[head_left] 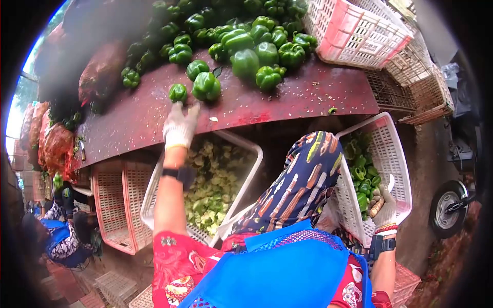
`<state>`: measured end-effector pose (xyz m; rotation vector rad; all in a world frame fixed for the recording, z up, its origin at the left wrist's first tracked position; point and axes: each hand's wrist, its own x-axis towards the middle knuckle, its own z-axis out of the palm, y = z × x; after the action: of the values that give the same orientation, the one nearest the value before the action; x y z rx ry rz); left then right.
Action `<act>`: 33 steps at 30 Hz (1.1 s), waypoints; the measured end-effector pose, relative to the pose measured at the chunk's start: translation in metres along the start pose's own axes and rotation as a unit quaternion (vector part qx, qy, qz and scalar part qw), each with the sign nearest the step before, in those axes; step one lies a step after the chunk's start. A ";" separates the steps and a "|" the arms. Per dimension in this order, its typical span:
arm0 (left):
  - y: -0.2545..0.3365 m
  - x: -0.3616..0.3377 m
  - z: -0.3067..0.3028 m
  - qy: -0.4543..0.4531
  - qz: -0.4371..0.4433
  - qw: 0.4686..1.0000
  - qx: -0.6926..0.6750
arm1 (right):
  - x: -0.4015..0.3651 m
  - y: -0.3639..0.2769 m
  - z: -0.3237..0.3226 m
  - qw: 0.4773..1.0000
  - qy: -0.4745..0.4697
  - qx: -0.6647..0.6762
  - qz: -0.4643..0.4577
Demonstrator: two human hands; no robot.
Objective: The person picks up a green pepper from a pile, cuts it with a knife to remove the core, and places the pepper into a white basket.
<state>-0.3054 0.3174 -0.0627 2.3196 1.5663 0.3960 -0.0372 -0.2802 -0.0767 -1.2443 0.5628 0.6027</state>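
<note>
My left hand [179, 126], in a white glove, reaches onto the red tabletop [149, 108]. Its fingers are apart, with the fingertips at the near side of a small green bell pepper [178, 93]. A bigger green bell pepper [206, 86] lies just right of it, and another pepper [197, 69] sits behind. My right hand [383, 209], gloved too, is closed around the brown handle of a small knife [377, 207]; its curved pale blade [392, 183] points up. That hand is over the right edge of a white crate [393, 149] with green pepper pieces [363, 177] inside.
A heap of green bell peppers [246, 43] covers the table's back. Under the front edge stands a crate [257, 154] of pale green-yellow scraps [210, 190]. Stacked crates [359, 36] stand right, red-and-white crates [114, 205] left. Another person [59, 231] is at far left; a wheel [448, 209] at right.
</note>
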 end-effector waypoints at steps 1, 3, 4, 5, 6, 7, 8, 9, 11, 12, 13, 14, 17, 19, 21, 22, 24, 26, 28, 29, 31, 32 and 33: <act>0.023 0.024 -0.001 -0.025 -0.027 0.999 0.037 | -0.003 -0.001 0.004 1.000 -0.008 0.004 -0.006; 0.046 0.071 0.027 -0.030 -0.040 0.997 -0.054 | -0.005 0.003 0.011 1.000 0.014 0.001 -0.019; 0.064 0.087 0.035 -0.068 -0.082 0.991 -0.075 | -0.009 0.005 0.012 0.999 0.020 -0.020 -0.022; 0.081 0.085 0.040 -0.062 -0.097 0.992 -0.057 | -0.009 0.009 0.009 1.000 0.017 0.004 -0.007; 0.099 0.078 0.041 -0.054 -0.112 0.991 -0.039 | -0.009 0.013 0.004 0.999 0.013 0.029 0.008; 0.114 0.068 0.039 -0.062 -0.107 0.991 -0.045 | -0.010 0.016 -0.001 0.999 0.014 0.027 0.015; 0.113 0.068 0.052 -0.056 -0.065 0.995 -0.044 | -0.017 0.016 -0.001 0.999 0.003 0.036 0.018; 0.118 0.055 0.059 -0.072 -0.043 0.990 -0.116 | -0.016 0.019 -0.007 0.999 -0.010 0.030 0.021; 0.141 0.013 0.058 -0.140 -0.020 0.942 -0.305 | -0.026 0.014 -0.003 0.997 -0.045 0.025 0.063; 0.161 -0.012 0.054 -0.193 -0.021 0.887 -0.418 | -0.025 0.013 -0.007 0.991 -0.107 0.037 0.068; 0.166 -0.018 0.071 -0.222 0.068 0.831 -0.505 | -0.029 0.013 0.008 0.993 -0.117 0.011 0.017; 0.203 -0.051 0.046 -0.313 0.064 0.778 -0.540 | -0.030 0.005 0.019 0.985 -0.170 -0.029 0.022; 0.278 -0.125 0.037 -0.456 0.173 0.710 -0.508 | -0.026 -0.003 0.054 0.955 -0.286 0.068 0.031; 0.321 -0.177 0.037 -0.499 0.279 0.710 -0.412 | -0.063 -0.031 0.084 0.964 -0.258 0.069 0.009; 0.352 -0.211 0.062 -0.506 0.381 0.720 -0.284 | -0.064 -0.048 0.073 0.979 -0.192 0.000 -0.067; 0.364 -0.223 0.072 -0.543 0.362 0.707 -0.273 | -0.058 -0.053 0.060 0.982 -0.185 0.018 -0.020; 0.381 -0.234 0.095 -0.581 0.348 0.714 -0.179 | -0.040 -0.054 0.028 0.968 -0.224 0.005 -0.113; 0.385 -0.249 0.113 -0.730 0.209 0.600 -0.252 | -0.031 -0.054 0.003 0.969 -0.196 -0.045 -0.141; 0.386 -0.263 0.131 -0.830 0.009 0.444 -0.338 | -0.024 -0.052 -0.011 0.968 -0.176 -0.090 -0.157; 0.389 -0.266 0.132 -0.825 0.005 0.447 -0.345 | -0.022 -0.053 -0.013 0.966 -0.169 -0.109 -0.161; 0.391 -0.268 0.138 -0.809 0.018 0.466 -0.357 | -0.021 -0.062 -0.017 0.952 -0.150 -0.207 -0.168; 0.394 -0.267 0.141 -0.798 0.038 0.481 -0.362 | -0.008 -0.059 -0.024 0.895 -0.106 -0.289 -0.323; 0.398 -0.265 0.142 -0.787 0.015 0.488 -0.378 | 0.009 -0.051 -0.030 0.805 -0.059 -0.362 -0.467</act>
<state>-0.0098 -0.0842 -0.0452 0.9686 0.1688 -0.7718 0.0031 -0.3194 -0.0547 -1.9687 -0.4791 0.0080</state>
